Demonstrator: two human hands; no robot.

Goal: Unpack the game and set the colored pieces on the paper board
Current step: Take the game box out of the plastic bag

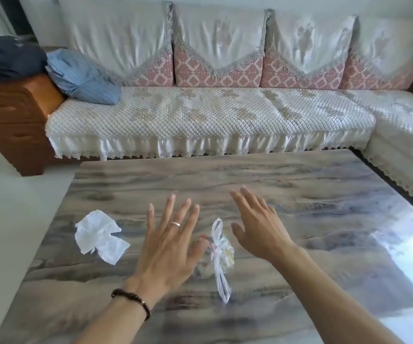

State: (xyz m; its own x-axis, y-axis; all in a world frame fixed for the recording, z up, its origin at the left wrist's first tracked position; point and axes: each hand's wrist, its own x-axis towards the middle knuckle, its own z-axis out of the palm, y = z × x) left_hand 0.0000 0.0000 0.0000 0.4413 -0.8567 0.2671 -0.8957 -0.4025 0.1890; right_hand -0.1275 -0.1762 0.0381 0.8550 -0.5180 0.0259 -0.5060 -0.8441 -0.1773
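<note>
Grey-brown marbled table (299,207), glossy, filling the lower half of the head view; far edge just short of the sofa (200,115), left edge giving onto pale floor, right edge close along the sofa's side section. Wide bare surface to the right and toward the far edge. Near the middle, a knotted clear plastic bag (219,254) lying on the tabletop, contents too blurred to tell. Left hand (170,244) spread flat with straight fingers, ringed, thumb at the bag's left side. Right hand (260,227) just right of the bag, fingers extended, grasping nothing. Crumpled white paper (100,235) further left, apart from the bag, near the left edge.
</note>
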